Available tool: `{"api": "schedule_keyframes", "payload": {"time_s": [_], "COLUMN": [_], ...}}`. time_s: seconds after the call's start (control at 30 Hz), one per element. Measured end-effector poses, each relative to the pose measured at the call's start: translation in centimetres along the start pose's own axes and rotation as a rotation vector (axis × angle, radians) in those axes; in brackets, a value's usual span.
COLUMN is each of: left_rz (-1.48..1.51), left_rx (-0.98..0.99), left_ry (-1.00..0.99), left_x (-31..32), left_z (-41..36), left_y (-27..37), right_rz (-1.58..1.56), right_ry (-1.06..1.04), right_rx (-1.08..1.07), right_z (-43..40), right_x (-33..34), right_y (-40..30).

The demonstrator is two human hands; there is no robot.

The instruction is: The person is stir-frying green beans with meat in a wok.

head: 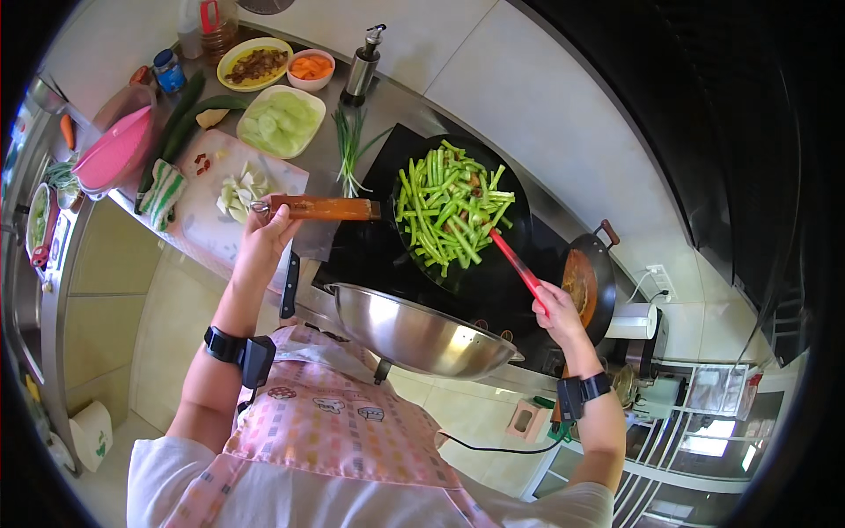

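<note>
My left hand (pixel 272 228) grips the wooden handle (pixel 330 208) of a black wok (pixel 518 191) near its ringed end. Cut green beans (pixel 449 204) fill the wok, with a few browned bits among them. In my right hand (pixel 561 313) is a red-handled utensil (pixel 518 264); its far end is hidden in the beans. The wok rests on a black cooktop (pixel 360 254). Between the wok and my apron stands a wide stainless steel bowl (pixel 422 330), tilted at the counter's front edge.
A cutting board (pixel 204 231) holds sliced pale vegetable (pixel 245 191), with a knife (pixel 290 284) at its near edge. Scallions (pixel 353 148), a bowl of green slices (pixel 282 122), carrots in a bowl (pixel 311 67) and an oil dispenser (pixel 362 69) line the back. A second pan (pixel 597 290) stands right.
</note>
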State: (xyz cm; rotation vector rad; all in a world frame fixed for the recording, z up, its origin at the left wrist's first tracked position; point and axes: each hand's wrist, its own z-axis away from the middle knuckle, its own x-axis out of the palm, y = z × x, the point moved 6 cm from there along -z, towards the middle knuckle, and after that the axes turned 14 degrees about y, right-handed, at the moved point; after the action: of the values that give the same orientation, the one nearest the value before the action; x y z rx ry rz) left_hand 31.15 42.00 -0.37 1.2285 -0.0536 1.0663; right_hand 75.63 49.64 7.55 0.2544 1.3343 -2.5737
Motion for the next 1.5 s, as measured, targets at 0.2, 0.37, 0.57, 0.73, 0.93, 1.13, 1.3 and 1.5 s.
{"api": "schedule_keyframes", "payload": {"time_s": [0.2, 0.37, 0.57, 0.73, 0.93, 1.13, 1.3, 1.5], "left_rz": [0.004, -0.005, -0.010, 0.008, 0.010, 0.006, 0.003, -0.003], "left_rx": [-0.002, -0.018, -0.001, 0.008, -0.014, 0.010, 0.001, 0.001], "left_ry": [0.004, -0.001, 0.013, 0.019, -0.022, 0.005, 0.033, 0.003], "left_x": [0.0, -0.1, -0.1, -0.1, 0.1, 0.2, -0.4, -0.2], "left_z": [-0.1, -0.2, 0.2, 0.0, -0.2, -0.3, -0.6, -0.6], "left_y": [0.0, -0.2, 0.0, -0.1, 0.2, 0.5, -0.2, -0.2], "right_rz": [0.223, 0.544, 1.223, 1.403, 1.344, 1.517, 1.497, 1.329], "right_ry": [0.054, 0.059, 0.100, 0.296, 0.440, 0.568, 0.575, 0.408], "right_rx": [-0.088, -0.307, -0.842, -1.015, -0.941, -0.878, -0.847, -1.176], "right_z": [3.2, 5.5, 9.4, 5.6, 7.5, 5.2, -0.3, 0.0], "right_x": [-0.1, 0.0, 3.9, 5.8, 1.7, -0.7, -0.7, 4.5], "right_y": [-2.8, -5.1, -9.9, -7.8, -12.1, -13.7, -12.4, -11.4]}}
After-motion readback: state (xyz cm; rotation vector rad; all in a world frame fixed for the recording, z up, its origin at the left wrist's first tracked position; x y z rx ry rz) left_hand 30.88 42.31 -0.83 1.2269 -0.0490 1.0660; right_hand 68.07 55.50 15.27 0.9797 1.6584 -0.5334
